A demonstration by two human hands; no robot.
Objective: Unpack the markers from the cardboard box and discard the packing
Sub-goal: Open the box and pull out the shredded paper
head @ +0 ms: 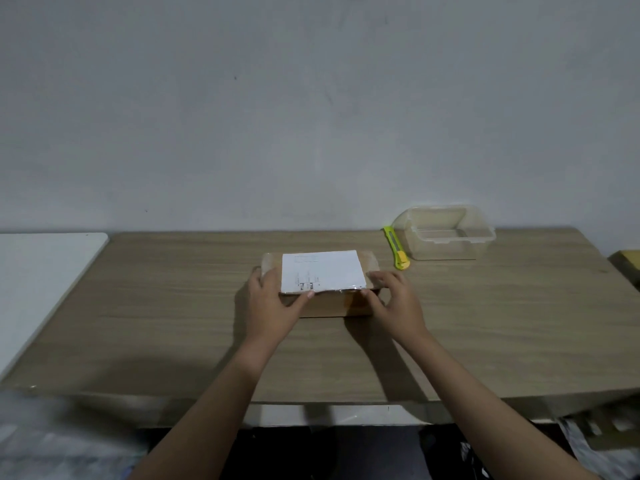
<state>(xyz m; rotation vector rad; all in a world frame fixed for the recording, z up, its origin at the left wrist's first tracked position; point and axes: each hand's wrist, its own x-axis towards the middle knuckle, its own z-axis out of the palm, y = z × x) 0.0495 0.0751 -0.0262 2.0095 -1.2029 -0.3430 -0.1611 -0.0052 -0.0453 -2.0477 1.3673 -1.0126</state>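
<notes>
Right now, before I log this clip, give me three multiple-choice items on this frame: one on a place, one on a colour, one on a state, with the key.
1. Where does the utility knife lie?
A. On top of the cardboard box
B. Beside the clear plastic container, on its left in the picture
C. In the person's right hand

2. What colour is the utility knife?
A. Red
B. Black
C. Yellow-green

3. What state is the cardboard box in?
A. Closed, white label on top
B. Flaps open, markers showing
C. Flattened

Key:
1 B: it rests on the table next to the clear plastic container.
2 C: its body is bright yellow-green.
3 A: the top is shut under a white label, and the left hand and right hand grip its two ends.
</notes>
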